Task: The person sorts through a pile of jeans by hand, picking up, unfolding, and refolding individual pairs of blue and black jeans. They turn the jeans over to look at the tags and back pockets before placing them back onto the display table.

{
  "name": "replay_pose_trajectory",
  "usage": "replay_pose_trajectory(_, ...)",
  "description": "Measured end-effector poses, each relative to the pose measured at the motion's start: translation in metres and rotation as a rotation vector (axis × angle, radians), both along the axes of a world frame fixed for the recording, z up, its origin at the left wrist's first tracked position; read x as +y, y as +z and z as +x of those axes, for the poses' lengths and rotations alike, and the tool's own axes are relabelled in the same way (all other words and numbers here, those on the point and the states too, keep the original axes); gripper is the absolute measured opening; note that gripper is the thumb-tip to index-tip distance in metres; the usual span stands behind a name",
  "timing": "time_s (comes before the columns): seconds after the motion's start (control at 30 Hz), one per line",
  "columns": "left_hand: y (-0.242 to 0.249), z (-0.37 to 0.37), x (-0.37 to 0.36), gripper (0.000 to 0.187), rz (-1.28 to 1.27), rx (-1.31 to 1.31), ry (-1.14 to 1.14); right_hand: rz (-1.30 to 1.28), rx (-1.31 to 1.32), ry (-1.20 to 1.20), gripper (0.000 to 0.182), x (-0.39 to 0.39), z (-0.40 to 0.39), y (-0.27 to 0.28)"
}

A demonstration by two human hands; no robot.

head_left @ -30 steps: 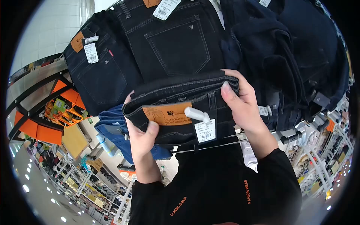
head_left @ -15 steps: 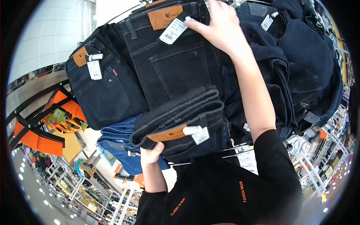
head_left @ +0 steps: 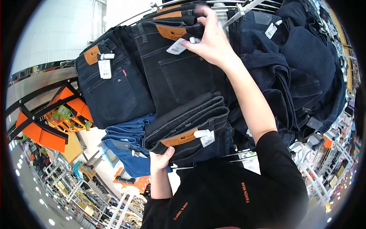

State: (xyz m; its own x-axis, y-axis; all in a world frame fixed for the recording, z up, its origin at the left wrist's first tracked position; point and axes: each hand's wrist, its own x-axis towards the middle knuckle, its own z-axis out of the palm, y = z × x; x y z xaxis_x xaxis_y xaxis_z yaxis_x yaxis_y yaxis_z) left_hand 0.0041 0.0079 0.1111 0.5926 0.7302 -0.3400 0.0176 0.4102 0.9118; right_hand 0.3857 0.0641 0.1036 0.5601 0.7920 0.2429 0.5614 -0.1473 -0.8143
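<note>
My left hand (head_left: 161,158) is closed on the lower edge of folded black jeans (head_left: 183,122), its thumb in front below the brown waistband patch. A white tag with a security pin hangs from them. Higher up, my right hand (head_left: 214,44) grips the right end of the waistband on another pair of black jeans (head_left: 187,72). Its thumb lies by the white paper tag (head_left: 176,46), and the fingers reach over the top edge, partly blurred. That waistband leans out from the jeans stacked behind it.
Dark blue jeans (head_left: 110,91) stand on the left, with blue jeans (head_left: 127,143) below. More dark jeans (head_left: 312,57) hang in a heap on the right. A metal rack rail (head_left: 248,11) crosses the top, and an orange-and-black stand (head_left: 42,131) is at far left.
The waistband under my right hand has tipped forward, showing more patches behind it. My right hand has shifted slightly left and down. The folded jeans in my left hand moved slightly right.
</note>
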Motion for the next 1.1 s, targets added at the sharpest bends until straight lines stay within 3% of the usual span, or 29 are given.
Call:
replay_pose_trajectory(0.1,-0.001,-0.008,-0.007,0.062,0.004,0.013,0.0,-0.099,0.256,0.163,0.072,-0.001,0.008,0.009)
replay_pose_trajectory(0.13,-0.001,-0.012,-0.009,0.062,0.03,0.015,-0.023,-0.138,0.157,0.244,0.058,-0.002,0.008,0.015)
replay_pose_trajectory(0.2,0.001,-0.016,-0.013,0.061,0.08,0.015,-0.076,-0.075,-0.22,0.218,0.051,-0.006,-0.003,0.015)
replay_pose_trajectory(0.27,0.008,-0.018,-0.017,0.057,0.125,-0.01,-0.118,0.234,-0.245,0.256,0.041,-0.018,-0.022,0.018)
replay_pose_trajectory(0.33,0.01,-0.026,-0.022,0.056,0.19,-0.038,-0.188,0.212,-0.168,0.305,0.038,-0.041,-0.037,0.028)
replay_pose_trajectory(0.4,0.023,-0.033,-0.03,0.056,0.207,-0.048,-0.178,0.168,-0.287,0.257,0.034,-0.072,-0.047,0.04)
replay_pose_trajectory(0.47,0.046,-0.036,-0.038,0.058,0.363,-0.042,-0.121,0.236,-0.125,0.266,0.031,-0.099,-0.055,0.053)
replay_pose_trajectory(0.63,0.087,-0.07,-0.027,0.058,0.642,0.068,0.178,0.426,0.063,0.21,0.046,-0.18,-0.071,0.087)
replay_pose_trajectory(0.73,0.109,-0.107,-0.011,0.058,0.735,0.183,0.37,0.506,0.032,0.383,0.046,-0.219,-0.076,0.12)
replay_pose_trajectory(0.87,0.126,-0.143,0.024,0.057,0.747,0.268,0.501,0.46,0.039,0.384,0.036,-0.264,-0.093,0.155)
replay_pose_trajectory(0.97,0.128,-0.156,0.054,0.057,0.722,0.292,0.509,0.314,0.012,0.568,0.032,-0.29,-0.09,0.168)
replay_pose_trajectory(1.0,0.125,-0.156,0.064,0.057,0.715,0.296,0.49,0.202,-0.002,0.731,0.036,-0.293,-0.081,0.173)
replay_pose_trajectory(1.1,0.114,-0.143,0.1,0.057,0.677,0.29,0.396,0.032,0.004,0.88,0.045,-0.296,-0.087,0.166)
